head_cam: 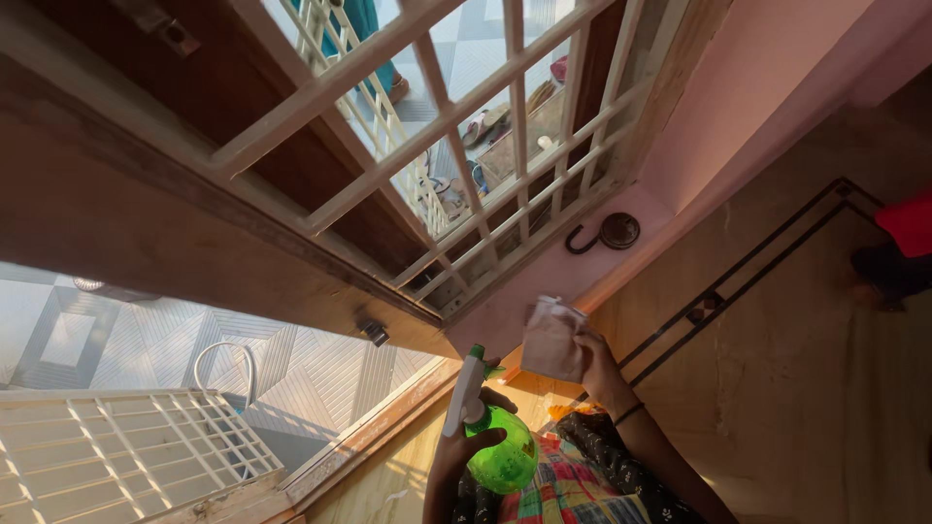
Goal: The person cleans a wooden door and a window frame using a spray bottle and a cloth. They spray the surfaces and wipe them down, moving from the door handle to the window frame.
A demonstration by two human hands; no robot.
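My left hand (464,448) grips a round green spray bottle (501,456) with a white trigger head and green nozzle, its nozzle facing the window frame. My right hand (597,364) holds a crumpled pale cloth (551,338) up against the pink wall just below the window's lower corner. The two hands are close together, low in the middle of the view. A dark band circles my right wrist.
A window with a cream metal grille (466,146) and brown wooden frame fills the upper left. An open wooden door (146,213) shows tiled ground outside. A dark hook and round fitting (612,233) sit on the pink wall. Polished floor lies right, with a red object (908,223).
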